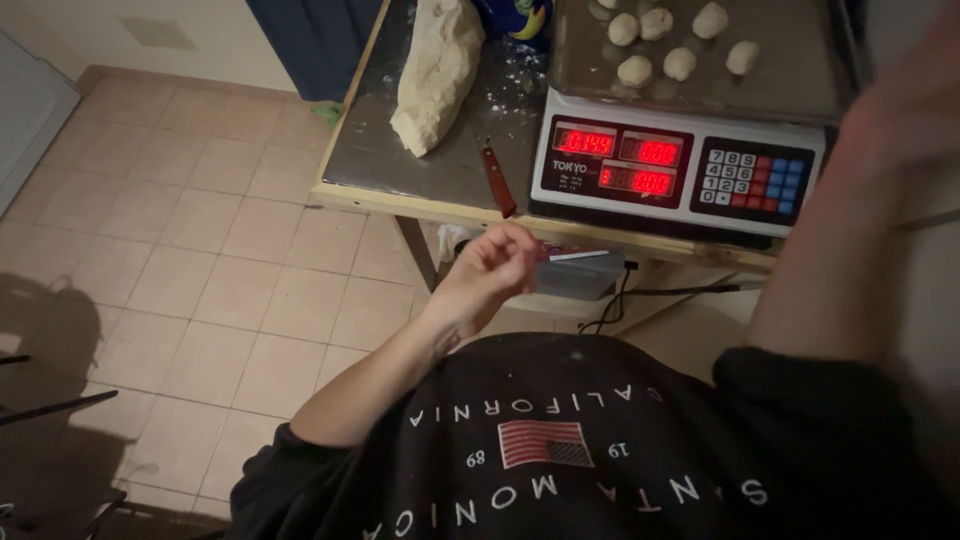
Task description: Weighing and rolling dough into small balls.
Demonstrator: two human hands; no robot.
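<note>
My left hand (488,268) hovers just below the front edge of the metal-topped table (390,165), fingers curled in, with nothing visible in them. My right hand (915,95) is raised at the far right beside the scale, blurred, so its grip is unclear. A large lump of dough (435,70) lies on the floured table top. To its right stands a white electronic scale (680,165) with red lit digits and a keypad. Its steel pan (800,80) carries several small dough balls (680,62). A knife with a reddish handle (497,180) lies between the lump and the scale.
A small grey box (580,272) and black cables (610,300) hang under the table edge by my left hand. Beige tiled floor (200,260) spreads to the left. Dark metal legs (50,410) show at the lower left. My black printed sweatshirt (560,450) fills the bottom.
</note>
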